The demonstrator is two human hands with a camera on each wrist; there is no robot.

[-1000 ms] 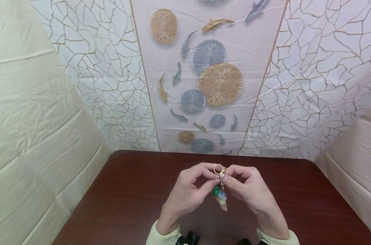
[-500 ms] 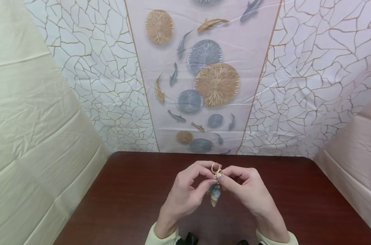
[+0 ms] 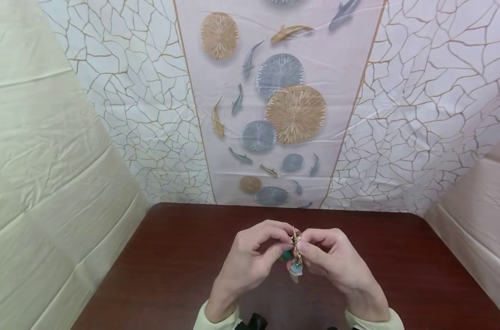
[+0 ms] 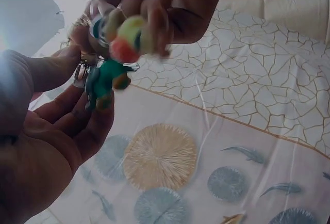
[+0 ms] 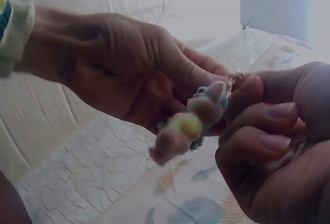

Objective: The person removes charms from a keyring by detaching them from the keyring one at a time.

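Observation:
A keychain (image 3: 296, 267) with a gold-coloured ring and short chain hangs between my two hands above the table. Its charms are a blue, yellow and pinkish figure and a green figure (image 4: 105, 79) with brown ends. My left hand (image 3: 250, 261) pinches the metal part between thumb and fingers from the left. From the right, the thumb and index finger of my right hand (image 3: 336, 256) pinch the same metal. In the right wrist view the pale multicoloured charm (image 5: 185, 126) is blurred. Fingertips hide much of the ring and clasp.
Below the hands lies a dark reddish-brown table (image 3: 171, 275). A patterned cloth (image 3: 151, 91) with fish and round motifs stands behind it, and cream cloth (image 3: 47, 183) hangs at the left side. Black objects (image 3: 257, 321) show at the bottom edge by the sleeves.
The ring has turned from facing the head camera to nearly edge-on. The charms swing and turn below it, and both hands stay close together, pinching the metal.

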